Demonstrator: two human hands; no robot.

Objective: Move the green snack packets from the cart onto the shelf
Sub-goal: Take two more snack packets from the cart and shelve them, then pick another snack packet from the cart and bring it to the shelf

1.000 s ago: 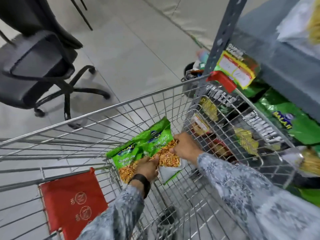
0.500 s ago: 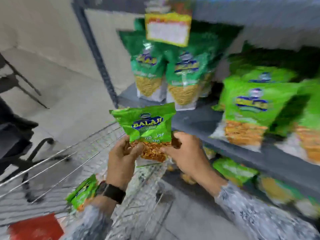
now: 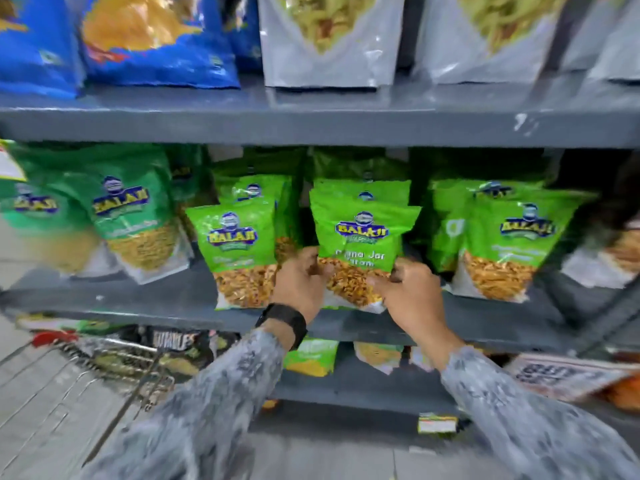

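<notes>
I hold a bright green Balaji snack packet point(image 3: 360, 237) upright at the middle shelf point(image 3: 166, 303). My left hand point(image 3: 300, 284) grips its lower left corner and my right hand point(image 3: 408, 292) grips its lower right corner. The packet's bottom rests at the shelf's front, in front of another packet of the same kind. Matching green packets stand to its left point(image 3: 239, 251) and right point(image 3: 509, 247). The wire cart point(image 3: 86, 368) shows at the lower left; its inside is mostly out of view.
Darker green Balaji packets point(image 3: 128, 216) fill the shelf's left end. The upper shelf holds blue bags point(image 3: 152, 39) and silver bags point(image 3: 329, 39). More snack packs sit on the lower shelf point(image 3: 360, 389). A grey shelf post point(image 3: 609, 323) slants at the right.
Both hands lifted a green packet out of the cart, carried it up and forward, and set it against the row on the middle shelf. The view swung from the cart to the shelf.
</notes>
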